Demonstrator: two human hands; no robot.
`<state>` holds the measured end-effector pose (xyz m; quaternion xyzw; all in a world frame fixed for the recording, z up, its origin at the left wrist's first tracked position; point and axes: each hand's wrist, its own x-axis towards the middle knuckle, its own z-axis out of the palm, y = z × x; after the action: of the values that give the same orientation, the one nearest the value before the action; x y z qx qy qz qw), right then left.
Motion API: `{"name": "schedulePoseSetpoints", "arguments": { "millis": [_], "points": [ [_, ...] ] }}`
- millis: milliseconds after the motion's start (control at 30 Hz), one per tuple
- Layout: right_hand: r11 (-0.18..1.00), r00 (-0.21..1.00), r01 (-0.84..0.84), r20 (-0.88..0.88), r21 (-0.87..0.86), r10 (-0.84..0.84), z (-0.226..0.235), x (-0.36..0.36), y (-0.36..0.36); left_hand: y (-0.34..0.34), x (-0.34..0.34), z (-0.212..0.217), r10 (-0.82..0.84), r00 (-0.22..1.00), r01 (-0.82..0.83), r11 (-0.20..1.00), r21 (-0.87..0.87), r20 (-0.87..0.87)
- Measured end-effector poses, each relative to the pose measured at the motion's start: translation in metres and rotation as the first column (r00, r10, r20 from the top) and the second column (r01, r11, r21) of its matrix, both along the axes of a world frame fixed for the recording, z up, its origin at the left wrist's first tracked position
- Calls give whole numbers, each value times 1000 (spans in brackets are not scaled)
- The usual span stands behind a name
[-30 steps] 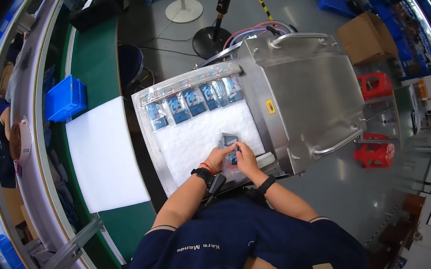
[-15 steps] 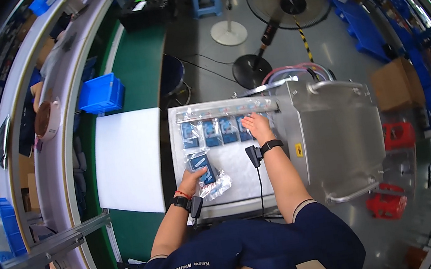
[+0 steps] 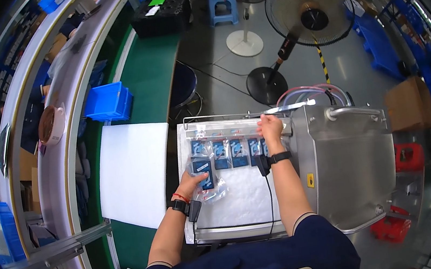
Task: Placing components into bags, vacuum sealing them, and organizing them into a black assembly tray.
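Note:
My left hand (image 3: 190, 184) grips a clear plastic bag with a dark blue packet (image 3: 205, 175) in it, low over the white pad (image 3: 241, 202) of a metal machine's bed. Farther off, a row of similar bagged blue packets (image 3: 237, 152) lies on that pad, their bag mouths toward a long metal bar (image 3: 239, 129). My right hand (image 3: 271, 127) is at the right end of this bar, fingers curled at a thin metal rod (image 3: 213, 117) that stands a little above the bags. Its fingertips are partly hidden.
The machine's steel lid (image 3: 353, 165) stands right of the bed. At left are a white foam sheet (image 3: 133, 172) and a blue bin (image 3: 108, 102) on the green bench (image 3: 151, 83). Beyond the machine stand fans (image 3: 314, 19) and a blue stool (image 3: 224, 11). A cable hangs from each wrist.
My right hand has gone from flat over the bags to curled at the far bar, and the thin rod now stands raised. My left hand keeps the bagged packet. The view has shifted.

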<state>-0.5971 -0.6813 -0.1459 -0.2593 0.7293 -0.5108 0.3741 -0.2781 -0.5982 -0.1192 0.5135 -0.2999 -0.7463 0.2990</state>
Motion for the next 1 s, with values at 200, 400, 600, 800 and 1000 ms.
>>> {"name": "schedulePoseSetpoints", "arguments": {
  "millis": [200, 400, 600, 800, 1000],
  "points": [
    [983, 535, 100, -841, 155, 78, 3, -2, 98, -9, -9, 15, -93, 993, 98, 993, 67, -68],
    [868, 698, 180, -682, 463, 218, -8, 41, 106, -24, -40, -13, -446, 894, 447, 893, 44, -41],
    [928, 754, -38, -599, 371, 270, 0, 70, 101, -31, -72, -18, -556, 829, 559, 826, 80, -57],
    [948, 941, -115, -275, 296, 200, -13, 54, 96, -38, -66, -26, -669, 729, 680, 732, 44, -141],
    [930, 855, -369, 394, 0, 339, 10, 61, 109, -24, -52, -11, -665, 719, 689, 721, 76, -203]
  ]
}}
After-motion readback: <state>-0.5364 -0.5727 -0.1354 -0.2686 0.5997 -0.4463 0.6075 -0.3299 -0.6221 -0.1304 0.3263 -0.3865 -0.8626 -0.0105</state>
